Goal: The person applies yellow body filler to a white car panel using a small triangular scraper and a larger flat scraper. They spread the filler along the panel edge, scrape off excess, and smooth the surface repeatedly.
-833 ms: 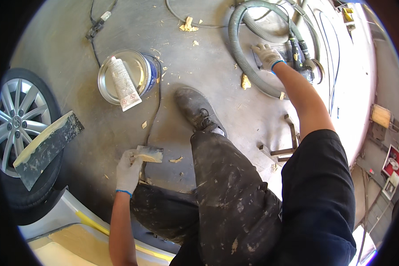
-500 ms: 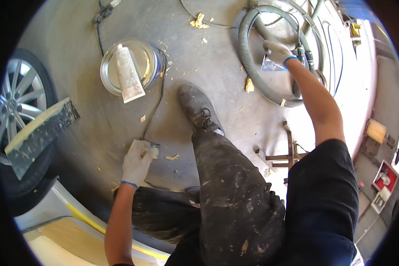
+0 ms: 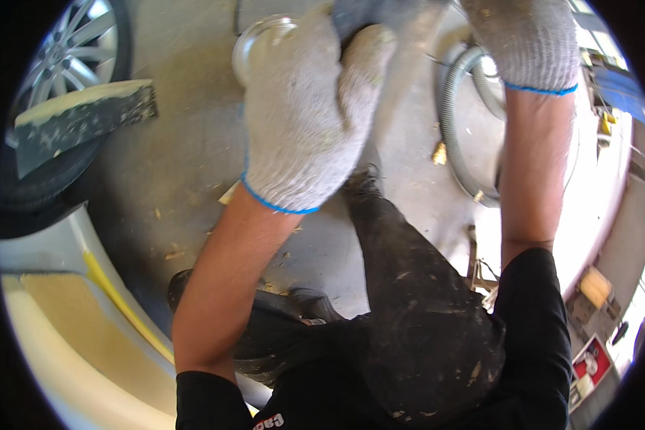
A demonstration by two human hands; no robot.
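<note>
Off-white knit-gloved left hand [image 3: 294, 122]: thumb spread, fingertips cropped; right hand [image 3: 529, 44]: fingers out of frame; grip cannot be told. Between them, a blurred dark piece [image 3: 385, 13] is seen. Handling of it is judged the step; a steadied hold seems needed next. Beyond, a tin [image 3: 241, 59] is partly covered; a smeared board [image 3: 86, 120] is set before the wheel [image 3: 93, 51].

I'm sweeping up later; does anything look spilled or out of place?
Yes: a jagged tan scrap lies on the grey floor, just left of the curved grey ribbed hose; it looks like stray litter.
</note>
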